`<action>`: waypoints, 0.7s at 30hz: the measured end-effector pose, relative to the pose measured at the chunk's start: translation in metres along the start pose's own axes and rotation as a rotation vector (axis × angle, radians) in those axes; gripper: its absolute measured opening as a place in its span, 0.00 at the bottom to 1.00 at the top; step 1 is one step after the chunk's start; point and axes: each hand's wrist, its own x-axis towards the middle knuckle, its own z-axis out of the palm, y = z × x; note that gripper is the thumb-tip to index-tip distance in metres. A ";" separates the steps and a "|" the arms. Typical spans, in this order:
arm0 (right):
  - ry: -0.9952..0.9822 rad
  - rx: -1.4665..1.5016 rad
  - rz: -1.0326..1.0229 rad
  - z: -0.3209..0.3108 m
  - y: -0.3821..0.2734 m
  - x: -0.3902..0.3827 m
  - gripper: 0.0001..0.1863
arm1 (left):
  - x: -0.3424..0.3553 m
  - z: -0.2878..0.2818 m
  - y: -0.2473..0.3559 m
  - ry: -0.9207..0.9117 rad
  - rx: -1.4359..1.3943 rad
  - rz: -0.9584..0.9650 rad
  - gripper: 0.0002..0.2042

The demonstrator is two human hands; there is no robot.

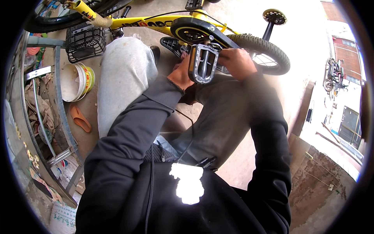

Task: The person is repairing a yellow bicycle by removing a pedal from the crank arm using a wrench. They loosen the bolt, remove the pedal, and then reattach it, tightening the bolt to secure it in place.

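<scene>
Bike [156, 24] sits close, likely so left hand [181, 74] and right hand [238, 63] flank the pedal [204, 64]; can't tell either grip's state.

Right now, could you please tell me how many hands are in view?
2: the left hand, partly hidden behind the pedal, and the right hand, just right of that pedal.

That bike frame [142, 24] is bright yellow, the pedal [203, 64] black and silver-grey, the sandal [80, 118] orange, the basket [85, 43] black.
</scene>
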 end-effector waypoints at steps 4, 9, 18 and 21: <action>-0.052 -0.015 0.008 -0.003 -0.004 0.002 0.09 | 0.002 0.000 -0.005 0.018 0.188 0.088 0.19; -0.036 -0.035 -0.027 0.001 0.001 0.002 0.09 | 0.005 -0.002 -0.009 0.034 0.176 0.079 0.19; -0.084 0.044 -0.059 -0.002 -0.003 0.004 0.09 | 0.024 -0.026 -0.018 -0.088 -0.037 0.122 0.10; -0.066 0.086 -0.054 0.001 -0.003 0.003 0.08 | 0.019 -0.012 -0.013 -0.078 0.516 0.305 0.06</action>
